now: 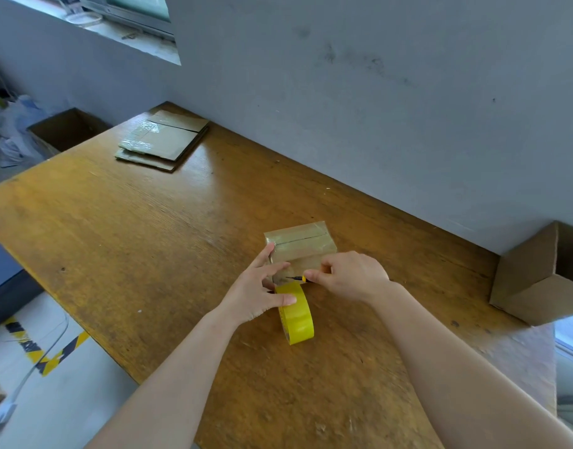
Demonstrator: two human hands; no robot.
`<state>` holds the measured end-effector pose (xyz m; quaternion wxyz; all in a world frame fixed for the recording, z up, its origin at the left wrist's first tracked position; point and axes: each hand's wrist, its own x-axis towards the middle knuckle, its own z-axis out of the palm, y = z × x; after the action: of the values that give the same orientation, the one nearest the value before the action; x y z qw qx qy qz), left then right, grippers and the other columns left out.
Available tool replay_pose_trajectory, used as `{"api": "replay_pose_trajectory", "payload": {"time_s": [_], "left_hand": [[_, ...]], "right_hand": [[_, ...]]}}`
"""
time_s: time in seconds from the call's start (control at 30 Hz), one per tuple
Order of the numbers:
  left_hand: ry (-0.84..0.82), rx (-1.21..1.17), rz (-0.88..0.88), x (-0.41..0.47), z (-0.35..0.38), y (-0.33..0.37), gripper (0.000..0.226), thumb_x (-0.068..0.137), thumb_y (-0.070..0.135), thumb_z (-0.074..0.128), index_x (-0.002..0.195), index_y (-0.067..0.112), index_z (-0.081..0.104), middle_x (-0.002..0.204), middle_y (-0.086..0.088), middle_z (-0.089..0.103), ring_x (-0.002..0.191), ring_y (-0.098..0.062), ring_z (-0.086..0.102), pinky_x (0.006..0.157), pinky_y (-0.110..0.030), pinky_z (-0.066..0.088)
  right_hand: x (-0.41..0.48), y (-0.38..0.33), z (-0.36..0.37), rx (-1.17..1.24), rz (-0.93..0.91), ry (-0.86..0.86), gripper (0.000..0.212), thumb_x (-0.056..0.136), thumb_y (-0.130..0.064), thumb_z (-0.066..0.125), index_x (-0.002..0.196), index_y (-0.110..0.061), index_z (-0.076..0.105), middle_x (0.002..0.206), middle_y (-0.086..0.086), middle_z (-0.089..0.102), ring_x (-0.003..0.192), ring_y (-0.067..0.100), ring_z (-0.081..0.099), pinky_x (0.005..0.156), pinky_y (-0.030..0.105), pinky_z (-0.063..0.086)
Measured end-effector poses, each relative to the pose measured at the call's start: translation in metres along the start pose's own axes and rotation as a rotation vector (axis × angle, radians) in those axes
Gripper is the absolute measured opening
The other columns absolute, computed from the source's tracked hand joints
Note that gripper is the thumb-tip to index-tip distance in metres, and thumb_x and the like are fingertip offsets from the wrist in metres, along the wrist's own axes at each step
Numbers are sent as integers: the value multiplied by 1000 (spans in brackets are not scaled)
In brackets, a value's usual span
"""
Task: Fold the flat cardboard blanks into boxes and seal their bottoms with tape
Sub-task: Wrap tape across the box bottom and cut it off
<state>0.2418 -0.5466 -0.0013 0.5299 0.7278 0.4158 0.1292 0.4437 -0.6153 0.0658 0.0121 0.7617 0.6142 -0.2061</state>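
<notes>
We're looking down at the small box (299, 244), sitting on the counter (149, 238) a little right of centre, taped seam facing up, clear tape shining across it. Both hands are right at its near side. The left hand (256, 296) is spread wide: fingers fairly straight, the forefinger touching the box's left edge, the thumb lying across the top of the yellow tape roll (296, 314). That roll stands on its edge just in front of the box, and a strip of tape runs from it up onto the box's near face. The right hand (353, 277) comes in from the right, fingers curled, pinching a small knife (299, 278); its dark blade points left at that strip, between the roll and the box.

Looking around: far left on the counter lies a stack of flat cardboard blanks (163, 137), some with old tape on them, well apart from the hands. Nothing stands between the hands and the box. The grey wall (375, 108) runs along the counter's far edge.

For containers, an open carton (64, 131) sits beyond the counter's far left corner; its inside is in shadow and we can't tell what it holds. At the right edge a bigger carton (537, 280) lies on its side, its opening turned right, its contents out of our sight.
</notes>
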Motion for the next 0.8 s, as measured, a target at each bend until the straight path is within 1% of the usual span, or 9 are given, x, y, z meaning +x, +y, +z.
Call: {"api": "replay_pose_trajectory", "payload": {"time_s": [0.07,0.17,0.33,0.47,0.6,0.7,0.8], "left_hand": [[0,8,-3,-1,1,1,73,73,30,86,138,29,54,156,34,6,90,-8,56,73,-21,52],[-1,12,-9,-2,1,3,75,74,28,85,140,27,51,156,34,6,91,-8,56,72,-18,50],[-7,23,-14,-3,2,4,77,75,27,84,143,24,49,157,33,5,94,-6,56,70,-14,48],[-11,41,4,-3,4,2,79,75,26,84,145,19,47,158,30,3,101,-4,53,71,-13,47],[-22,36,4,-2,5,3,79,77,22,83,146,15,45,160,25,2,99,3,53,70,-7,45],[-27,38,2,-2,4,2,79,76,23,83,146,16,45,160,25,1,100,-2,54,70,-10,47],[-27,42,2,-1,4,3,80,76,23,83,146,16,45,160,26,1,101,-4,54,71,-14,48]], "right_hand": [[5,-8,-4,-91,-11,-10,54,91,-73,36,88,-24,60,83,-5,60,80,14,59,59,28,43],[12,-17,-6,-161,-15,-21,53,92,-71,37,87,-24,61,80,-6,60,76,12,59,58,26,42],[19,-24,-10,-205,-7,-61,56,92,-71,38,85,-22,65,80,-5,64,76,13,61,61,27,47],[23,-27,-11,-233,-2,-72,56,91,-71,39,80,-22,63,76,-4,64,72,13,61,58,26,43],[26,-32,-11,-275,18,-75,58,91,-72,39,82,-20,64,76,-4,64,71,14,61,57,27,43],[25,-35,-13,-281,44,-85,58,91,-71,41,82,-19,64,76,-3,63,69,14,60,54,26,40],[24,-39,-14,-280,97,-100,57,90,-71,42,79,-19,63,76,-3,63,71,14,61,56,26,41]]}}
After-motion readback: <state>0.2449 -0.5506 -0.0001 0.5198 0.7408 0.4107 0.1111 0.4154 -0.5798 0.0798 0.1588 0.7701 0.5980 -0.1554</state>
